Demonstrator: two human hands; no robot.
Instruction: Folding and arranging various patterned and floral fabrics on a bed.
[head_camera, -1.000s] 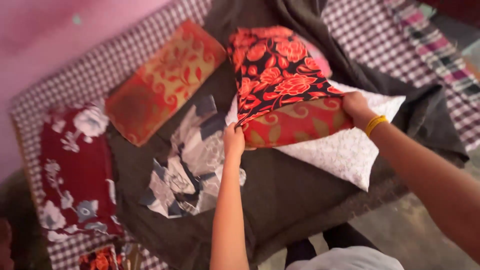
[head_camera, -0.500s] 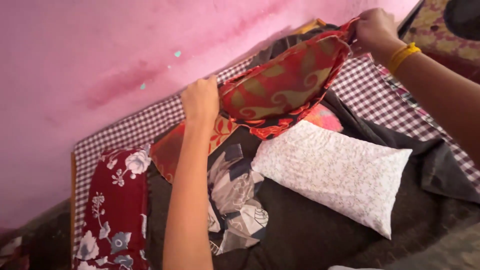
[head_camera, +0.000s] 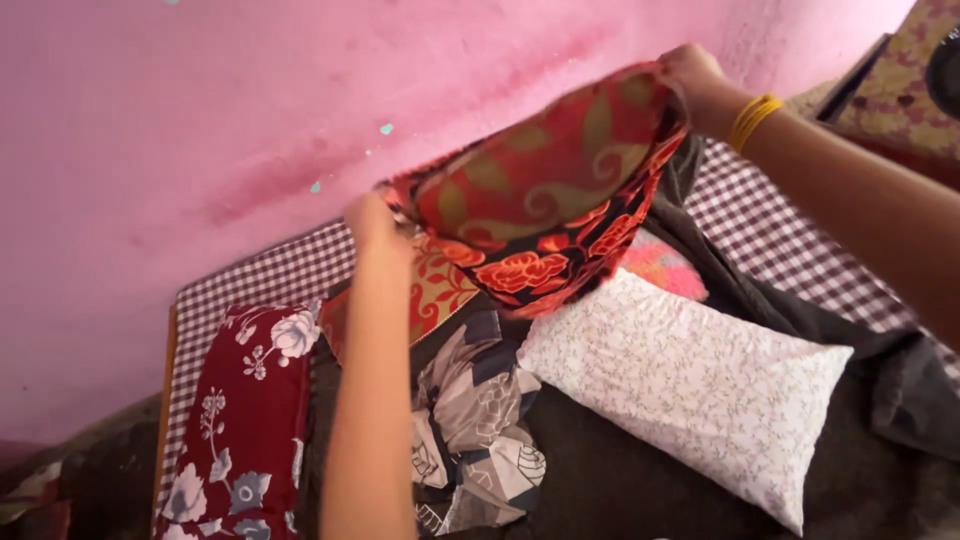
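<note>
the red floral cover (head_camera: 545, 215) hangs in the air above the bed (head_camera: 760, 215), stretched between both hands. left hand (head_camera: 372, 222) pinches its lower-left corner, fingers pressed together on the cloth. right hand (head_camera: 700, 80) grips the upper-right corner, fingers closed around the edge. judged as thin, soft and light: it sags in the middle, so hold it at the corners or open rim. below it lie a white pillow (head_camera: 690, 385), a grey patterned cloth (head_camera: 470, 420), an orange pillow (head_camera: 440, 290) and a dark red pillow (head_camera: 245, 420). a pink wall (head_camera: 200, 130) stands behind.
</note>
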